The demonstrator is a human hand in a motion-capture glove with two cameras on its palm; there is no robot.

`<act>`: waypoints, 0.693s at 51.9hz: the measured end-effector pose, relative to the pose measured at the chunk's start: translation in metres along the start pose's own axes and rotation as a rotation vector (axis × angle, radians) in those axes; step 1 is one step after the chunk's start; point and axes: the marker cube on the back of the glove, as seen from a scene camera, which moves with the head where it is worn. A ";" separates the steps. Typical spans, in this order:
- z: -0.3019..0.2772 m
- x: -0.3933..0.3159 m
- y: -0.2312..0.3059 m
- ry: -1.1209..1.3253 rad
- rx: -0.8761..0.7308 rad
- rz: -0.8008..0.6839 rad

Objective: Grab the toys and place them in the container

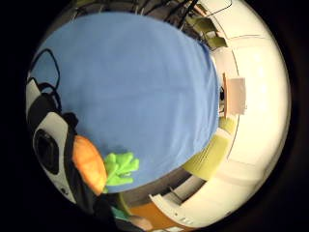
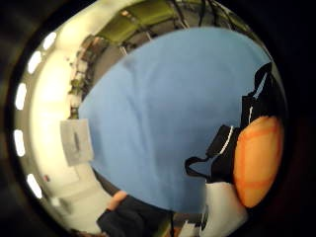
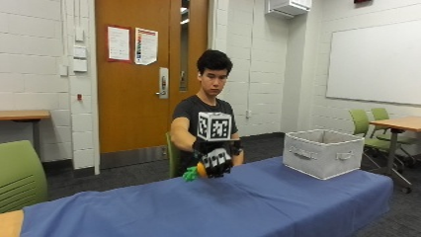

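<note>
A toy carrot (image 3: 199, 171) with an orange body and green leaves (image 3: 190, 174) is gripped in my black-gloved right hand (image 3: 216, 160), held just above the far edge of the blue-covered table (image 3: 230, 202). In the palm views the orange body (image 2: 257, 160) lies against the palm, and the green leaves (image 1: 119, 168) stick out past the carrot (image 1: 89, 164). A white fabric container (image 3: 322, 153) with handles stands on the table's right end, well to the side of my hand. It also shows small in the palm views, as the container (image 1: 235, 95) and the container (image 2: 76, 141).
The blue cloth (image 1: 135, 87) stretches bare between my hand and the container. A green chair (image 3: 20, 173) stands at the left. A wooden table (image 3: 395, 123) with green chairs stands behind the container at the right.
</note>
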 end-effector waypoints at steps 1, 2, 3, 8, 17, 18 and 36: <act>-0.011 -0.005 -0.002 0.002 0.013 -0.007; -0.022 -0.010 -0.004 0.004 0.026 -0.014; -0.033 -0.016 -0.006 0.004 0.039 -0.020; -0.082 -0.048 -0.009 -0.016 0.101 -0.040; -0.174 -0.150 -0.008 -0.027 0.228 -0.180; -0.184 -0.166 -0.006 -0.028 0.240 -0.206; -0.255 -0.460 0.066 -0.080 0.296 -0.635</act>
